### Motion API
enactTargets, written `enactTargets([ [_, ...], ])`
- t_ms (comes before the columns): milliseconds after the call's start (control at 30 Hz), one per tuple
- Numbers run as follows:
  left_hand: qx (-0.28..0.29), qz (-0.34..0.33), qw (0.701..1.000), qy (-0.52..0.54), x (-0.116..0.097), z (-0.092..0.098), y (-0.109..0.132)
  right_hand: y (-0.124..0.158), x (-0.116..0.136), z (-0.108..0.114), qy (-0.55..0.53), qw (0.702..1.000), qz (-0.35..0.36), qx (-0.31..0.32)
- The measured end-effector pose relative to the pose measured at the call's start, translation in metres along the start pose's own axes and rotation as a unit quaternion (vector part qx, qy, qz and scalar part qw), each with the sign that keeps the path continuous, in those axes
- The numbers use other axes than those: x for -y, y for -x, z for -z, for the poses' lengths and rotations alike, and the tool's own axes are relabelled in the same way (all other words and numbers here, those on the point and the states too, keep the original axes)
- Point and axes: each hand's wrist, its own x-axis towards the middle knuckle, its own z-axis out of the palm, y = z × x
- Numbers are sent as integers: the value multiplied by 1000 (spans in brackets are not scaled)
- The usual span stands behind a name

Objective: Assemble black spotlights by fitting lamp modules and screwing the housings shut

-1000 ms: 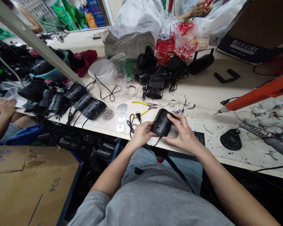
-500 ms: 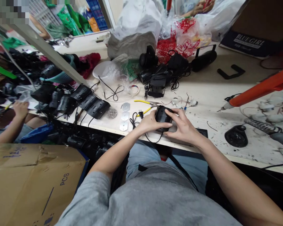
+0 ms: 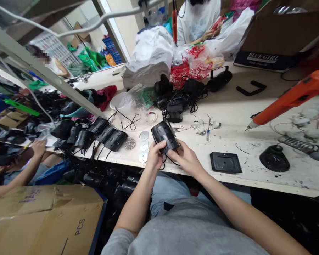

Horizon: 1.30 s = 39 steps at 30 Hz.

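A black plastic housing (image 3: 164, 135) with a cord is held over the bench's front edge, its slotted curved side facing up. My left hand (image 3: 156, 156) grips its lower left end, thumb on top. At the lower right end my right hand (image 3: 184, 158) closes on it, the fingertips partly hidden. Behind the housing, the metal tip of the pliers (image 3: 178, 129) shows; the yellow handles are hidden. Silver metal plates (image 3: 144, 146) lie in a row left of my hands, beside a round heap of screws (image 3: 130, 143). A flat black square plate (image 3: 225, 162) rests to the right.
An orange electric screwdriver (image 3: 284, 101) hangs at the right above a black teardrop-shaped part (image 3: 274, 158). Several similar housings (image 3: 115, 140) line the bench at left. A large carton (image 3: 42, 216) stands at lower left. Co-workers sit left and across the bench.
The housing has been turned and tilted, showing its slotted curved side, and my hands have shifted to its lower end. The black square plate, mostly covered by my right arm before, is now uncovered.
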Motion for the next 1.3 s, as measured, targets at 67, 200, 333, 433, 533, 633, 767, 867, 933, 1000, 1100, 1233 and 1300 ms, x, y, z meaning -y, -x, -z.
enactTargets([
  [67,-10,-16,1000,5,4,1,1,4,6,-12,32,999,21,-37],
  [200,-21,-16,1000,0,13,6,3,4,12,-17,28,996,61,-59],
  [333,-10,-17,1000,-13,14,11,4,0,9,-11,16,994,85,-60],
  [433,27,-24,999,-27,6,12,2,-1,7,-6,29,992,105,-60],
  [533,47,-40,998,2,-5,13,0,0,7,-3,62,986,142,-66],
  [633,39,-56,997,32,-10,10,0,2,6,-3,104,974,187,-82],
  [767,-17,-133,989,69,-7,0,8,5,7,-9,145,959,220,-102],
  [867,-55,-166,980,96,0,-5,14,8,9,-14,166,950,237,-122],
  [933,-55,-146,981,114,5,-6,16,8,10,-17,185,940,249,-141],
  [1000,-40,-83,988,126,10,-4,16,8,11,-20,207,930,261,-156],
  [1100,-35,-6,988,148,15,-4,14,8,11,-23,225,923,268,-161],
  [1233,-56,-2,982,180,16,-14,13,7,9,-23,219,921,274,-168],
  [1300,-68,6,980,186,14,-21,13,6,8,-22,221,922,273,-166],
])
